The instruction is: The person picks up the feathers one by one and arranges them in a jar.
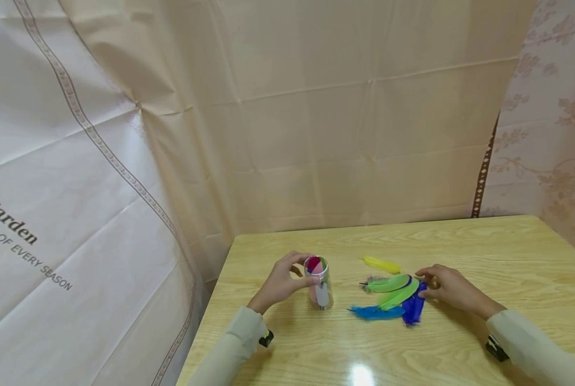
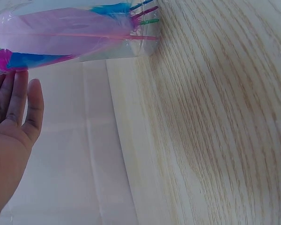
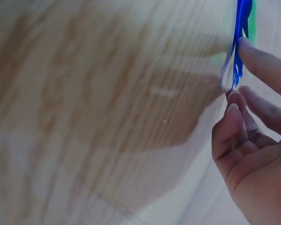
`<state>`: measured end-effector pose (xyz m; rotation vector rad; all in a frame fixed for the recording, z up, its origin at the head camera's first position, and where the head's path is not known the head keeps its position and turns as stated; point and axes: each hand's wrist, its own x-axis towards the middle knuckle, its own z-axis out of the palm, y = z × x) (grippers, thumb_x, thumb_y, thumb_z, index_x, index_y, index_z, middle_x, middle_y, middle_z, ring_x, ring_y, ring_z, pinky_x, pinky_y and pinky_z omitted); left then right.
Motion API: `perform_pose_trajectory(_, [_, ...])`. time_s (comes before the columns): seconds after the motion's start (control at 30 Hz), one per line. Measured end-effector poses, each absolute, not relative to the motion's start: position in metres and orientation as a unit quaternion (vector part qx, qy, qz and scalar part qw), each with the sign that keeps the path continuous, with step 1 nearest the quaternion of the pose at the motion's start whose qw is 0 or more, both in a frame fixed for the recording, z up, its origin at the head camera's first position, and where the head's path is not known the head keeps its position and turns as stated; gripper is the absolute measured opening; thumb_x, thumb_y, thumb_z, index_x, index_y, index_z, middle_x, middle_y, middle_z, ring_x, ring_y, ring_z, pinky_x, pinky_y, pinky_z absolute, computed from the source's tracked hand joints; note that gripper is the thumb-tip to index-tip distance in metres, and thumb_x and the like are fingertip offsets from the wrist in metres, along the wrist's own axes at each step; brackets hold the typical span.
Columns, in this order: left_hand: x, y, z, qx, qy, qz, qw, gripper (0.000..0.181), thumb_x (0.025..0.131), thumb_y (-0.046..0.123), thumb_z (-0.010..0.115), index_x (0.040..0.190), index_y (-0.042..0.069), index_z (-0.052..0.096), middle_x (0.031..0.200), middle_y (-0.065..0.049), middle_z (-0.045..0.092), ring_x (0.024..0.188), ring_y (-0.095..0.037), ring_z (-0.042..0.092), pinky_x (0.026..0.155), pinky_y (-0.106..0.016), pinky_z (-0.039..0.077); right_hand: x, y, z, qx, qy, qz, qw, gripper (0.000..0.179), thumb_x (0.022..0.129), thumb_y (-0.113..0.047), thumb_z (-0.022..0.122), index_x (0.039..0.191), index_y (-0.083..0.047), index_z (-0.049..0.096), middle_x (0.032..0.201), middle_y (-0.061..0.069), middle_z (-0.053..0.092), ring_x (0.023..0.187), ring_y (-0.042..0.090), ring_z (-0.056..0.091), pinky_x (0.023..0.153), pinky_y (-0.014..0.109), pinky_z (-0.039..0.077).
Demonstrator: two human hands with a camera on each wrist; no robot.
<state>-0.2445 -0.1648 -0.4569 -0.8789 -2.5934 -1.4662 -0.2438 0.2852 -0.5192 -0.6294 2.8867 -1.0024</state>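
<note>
Pale sleeves (image 1: 226,346) come in from both lower corners, and the arms reach forward over the table (image 1: 287,348). On the left, the hand (image 1: 282,279) wraps the upper part of a clear jar (image 1: 322,300), thumb on the near side and fingers round the back; the left wrist view shows the smallest finger standing away from it. Gripping so high probably steadies the jar while keeping its contents in view. It stands upright, left of the loose feathers, and holds others with their quills down, which seems to leave the broad ends near the mouth.

The right hand (image 1: 453,289) reaches inward with bent fingers, thumb and fingertips at the edge of a dark blue feather (image 1: 415,308). At least one digit touches it, but I cannot tell whether it is truly pinched. Coming from the outer side presumably avoids the overlapping green feathers (image 1: 397,296), which lie partly over it. A light blue feather (image 1: 374,313) lies on the near side, a yellow one (image 1: 382,265) on the far side.
</note>
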Motion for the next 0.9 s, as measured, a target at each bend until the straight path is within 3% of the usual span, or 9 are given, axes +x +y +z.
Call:
perform_pose_trajectory(0.23, [-0.245, -0.164, -0.456, -0.284, -0.835, -0.471, 0.017, 0.05, 0.089, 0.03, 0.084, 0.135, 0.028, 0.065, 0.119, 0.009, 0.063, 0.108, -0.016, 0.058, 0.09, -0.051, 0.054, -0.245, 0.287, -0.521, -0.194, 0.929, -0.316, 0.013, 0.036, 0.087, -0.02, 0.084, 0.113, 0.002, 0.071, 0.088, -0.003, 0.063, 0.076, 0.011, 0.054, 0.06, 0.026, 0.047])
perform_pose_trajectory(0.43, [-0.246, -0.164, -0.456, -0.29, -0.839, -0.46, 0.024, 0.049, 0.09, 0.036, 0.082, 0.135, 0.029, 0.065, 0.118, 0.01, 0.063, 0.107, -0.014, 0.058, 0.088, -0.048, 0.055, -0.243, 0.288, -0.521, -0.204, 0.932, -0.3, -0.013, 0.015, 0.086, -0.019, 0.084, 0.09, -0.012, 0.073, 0.078, -0.009, 0.06, 0.069, 0.004, 0.049, 0.059, 0.026, 0.043])
perform_pose_trajectory(0.53, [-0.247, -0.165, -0.457, -0.292, -0.84, -0.456, 0.026, 0.05, 0.09, 0.039, 0.081, 0.136, 0.028, 0.065, 0.118, 0.01, 0.063, 0.107, -0.014, 0.059, 0.088, -0.049, 0.055, -0.242, 0.289, -0.52, -0.212, 0.931, -0.296, -0.017, 0.013, 0.087, -0.016, 0.083, 0.083, -0.017, 0.07, 0.077, -0.011, 0.061, 0.068, 0.002, 0.05, 0.06, 0.025, 0.044])
perform_pose_trajectory(0.9, [-0.247, -0.166, -0.459, -0.289, -0.836, -0.466, 0.022, 0.049, 0.089, 0.034, 0.083, 0.135, 0.028, 0.065, 0.118, 0.01, 0.063, 0.107, -0.014, 0.058, 0.088, -0.049, 0.055, -0.24, 0.295, -0.508, -0.19, 0.924, -0.331, -0.007, 0.005, 0.094, -0.016, 0.076, 0.092, -0.014, 0.073, 0.082, -0.007, 0.067, 0.071, 0.006, 0.056, 0.058, 0.025, 0.047])
